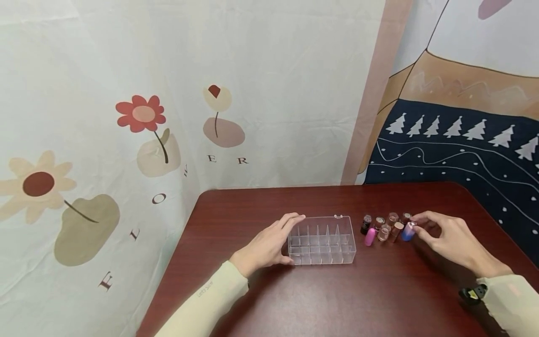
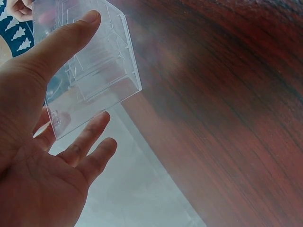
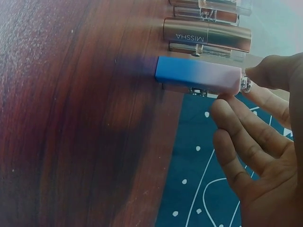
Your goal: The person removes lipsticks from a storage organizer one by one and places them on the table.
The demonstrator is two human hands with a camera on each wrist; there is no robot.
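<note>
A clear plastic compartment box stands on the table. At its left end my left hand holds it, thumb at the front corner and fingers at the back; the left wrist view shows the thumb across the clear wall. To the right, my right hand pinches the top of a blue-to-pink lipstick tube between thumb and fingers. That tube is upright at the right end of a cluster of lipsticks. Beside it is a bronze MISSHA lipstick. A bright pink tube stands at the cluster's left front.
Several more tubes stand close together in the cluster, among them a black one and a clear-capped one. The reddish-brown table meets a flower-printed cloth behind and a dark tree-printed cloth at the right.
</note>
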